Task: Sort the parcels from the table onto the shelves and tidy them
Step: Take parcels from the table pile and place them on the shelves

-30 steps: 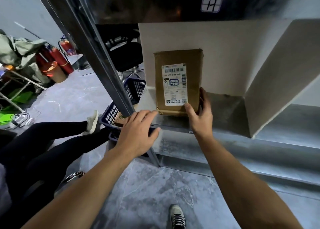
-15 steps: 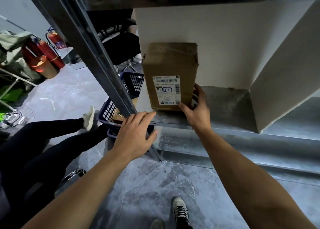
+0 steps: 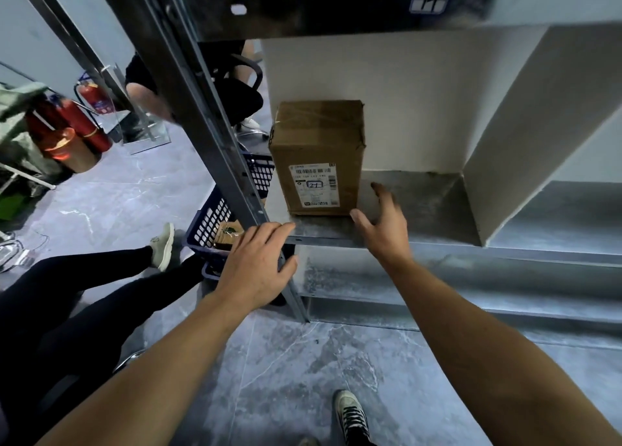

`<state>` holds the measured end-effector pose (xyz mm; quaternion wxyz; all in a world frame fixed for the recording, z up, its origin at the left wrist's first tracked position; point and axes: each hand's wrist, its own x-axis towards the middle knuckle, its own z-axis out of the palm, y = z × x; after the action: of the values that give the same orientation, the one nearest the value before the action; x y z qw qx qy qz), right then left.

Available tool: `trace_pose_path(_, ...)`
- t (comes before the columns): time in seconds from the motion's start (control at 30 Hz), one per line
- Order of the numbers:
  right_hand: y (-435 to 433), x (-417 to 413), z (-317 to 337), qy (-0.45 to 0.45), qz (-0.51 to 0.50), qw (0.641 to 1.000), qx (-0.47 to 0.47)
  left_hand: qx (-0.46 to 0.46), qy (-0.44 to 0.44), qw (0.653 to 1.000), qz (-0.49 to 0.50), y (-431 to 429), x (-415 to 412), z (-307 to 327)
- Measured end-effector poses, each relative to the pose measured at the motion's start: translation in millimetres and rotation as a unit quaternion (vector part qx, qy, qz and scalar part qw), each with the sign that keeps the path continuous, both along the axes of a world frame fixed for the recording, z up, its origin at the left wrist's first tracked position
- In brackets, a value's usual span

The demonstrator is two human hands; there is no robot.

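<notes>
Looks like the tail of a placing step. Brown cardboard parcel box with a white shipping label point(image 3: 318, 135) upright on the grey metal shelf point(image 3: 420, 203), at the left end of the bay, label facing out. Right hand point(image 3: 387, 230) just beside its lower right corner, fingers spread and straight, gripping nothing; thumb tip at the corner, contact unclear. Left hand point(image 3: 255, 263) flat on the shelf's front edge, fingers relaxed, holding nothing. Next, probably: nudge the tall box square if needed, draw clear without tipping it, fetch the next one.
</notes>
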<state>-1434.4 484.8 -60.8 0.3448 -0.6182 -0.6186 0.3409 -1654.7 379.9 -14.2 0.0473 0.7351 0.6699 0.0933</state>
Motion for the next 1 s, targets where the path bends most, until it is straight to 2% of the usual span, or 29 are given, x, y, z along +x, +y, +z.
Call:
trace_pose_path(0.1,-34,18,5,-0.129,0.030,0.991,0.026,-0.001,-0.005,1.000,-0.016,-7,4,4)
trace_pose_path(0.2,-74,42,16,-0.250,0.053,0.964,0.070,0.001,-0.010,0.999,-0.051,-16,14,6)
trace_pose_path(0.4,-150,97,36,-0.400,0.033,0.913,0.076,0.012,-0.020,0.990,-0.143,-24,65,7)
trace_pose_path(0.53,-198,155,41,-0.440,-0.034,0.896,0.049,0.012,-0.024,0.975,-0.219,-29,128,13)
trace_pose_path(0.7,-263,248,51,-0.462,-0.143,0.875,0.012,0.046,-0.008,0.940,-0.339,-38,243,30)
trace_pose_path(0.77,-278,275,56,-0.465,-0.159,0.871,-0.004,0.057,-0.010,0.932,-0.357,-38,276,33)
trace_pose_path(1.0,-376,445,78,-0.474,-0.279,0.830,-0.092,0.081,-0.007,0.874,-0.478,-89,498,48)
